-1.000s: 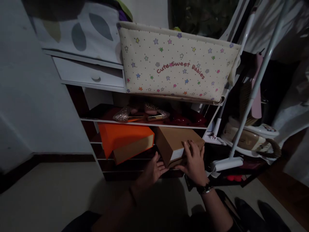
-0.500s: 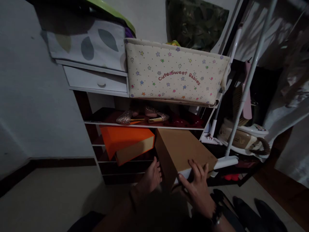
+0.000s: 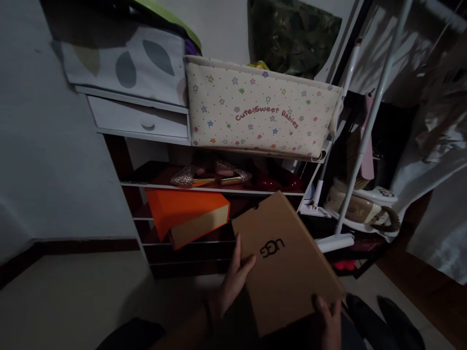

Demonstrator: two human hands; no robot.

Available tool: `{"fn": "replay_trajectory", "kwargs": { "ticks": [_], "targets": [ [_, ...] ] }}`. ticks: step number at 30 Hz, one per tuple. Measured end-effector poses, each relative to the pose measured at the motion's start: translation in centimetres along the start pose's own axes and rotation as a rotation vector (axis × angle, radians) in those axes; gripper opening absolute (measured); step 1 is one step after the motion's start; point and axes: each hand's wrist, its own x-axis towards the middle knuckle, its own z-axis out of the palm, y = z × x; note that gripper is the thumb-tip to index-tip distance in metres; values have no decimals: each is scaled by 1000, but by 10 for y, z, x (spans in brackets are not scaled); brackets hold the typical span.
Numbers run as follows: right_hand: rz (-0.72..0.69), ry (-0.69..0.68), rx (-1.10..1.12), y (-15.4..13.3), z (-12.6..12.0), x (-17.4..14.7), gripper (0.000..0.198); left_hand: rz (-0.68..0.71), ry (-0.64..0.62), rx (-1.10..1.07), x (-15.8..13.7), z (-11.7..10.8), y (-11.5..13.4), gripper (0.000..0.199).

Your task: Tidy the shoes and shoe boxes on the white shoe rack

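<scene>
A brown cardboard shoe box (image 3: 280,272) marked UGG is tilted in front of the shelf, its lid facing me. My left hand (image 3: 235,277) grips its left edge, thumb on the lid and the other fingers along the side. At the near right corner my right hand (image 3: 330,316) holds the box with the thumb on top; its other fingers are partly hidden beneath. An orange box (image 3: 189,209) sits slanted on the shelf to the left. Above it, on the upper shelf, stand glittery high-heeled shoes (image 3: 237,174) and dark red shoes (image 3: 268,181).
A star-patterned fabric bin (image 3: 262,107) rests on the shelf unit, beside a white drawer (image 3: 138,119). On the right a pale pole (image 3: 370,126) leans near a beige ceramic-looking vessel (image 3: 353,206). Dark shoes (image 3: 397,321) lie on the floor at lower right.
The shoe box has come out of the shelf towards me and tipped, showing its UGG lid. My left hand has taken hold of it, and my right hand has moved lower right.
</scene>
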Motion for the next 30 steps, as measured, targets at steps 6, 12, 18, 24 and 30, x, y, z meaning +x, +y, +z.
{"fn": "replay_trajectory", "kwargs": {
  "ticks": [6,12,18,24,30],
  "targets": [
    [348,-100,194,22,16,8,65,11,42,23,-4,-4,9,104],
    [259,-297,201,12,64,16,56,128,74,95,7,-16,11,73],
    [361,-544,-146,22,87,49,68,131,111,5,22,-21,14,70],
    [-140,-352,-353,16,75,110,100,119,116,138,22,-20,24,69],
    [-386,-486,-465,9,107,160,75,116,123,124,39,-17,23,74]
  ]
}}
